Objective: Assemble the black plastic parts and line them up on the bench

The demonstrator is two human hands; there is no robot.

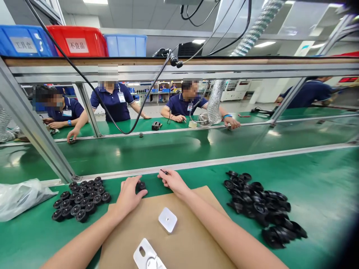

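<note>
Green benchtop [322, 183] underlies brown cardboard [193, 235]; past its far edge, left hand [130, 192], half-curled, cups a black cylinder [142, 185], seemingly for steadiness; right hand [174, 182] pinches a small dark piece [164, 172]

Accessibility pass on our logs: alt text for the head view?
The left hand holds a round black part; the right hand pinches a small dark piece, by a brown sheet bearing two white pieces. Other black rounds stand left, curved black parts right; co-workers opposite.

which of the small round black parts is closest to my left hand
The lone round black part beside the left hand's thumb; the others stand grouped in a cluster farther left.
</note>
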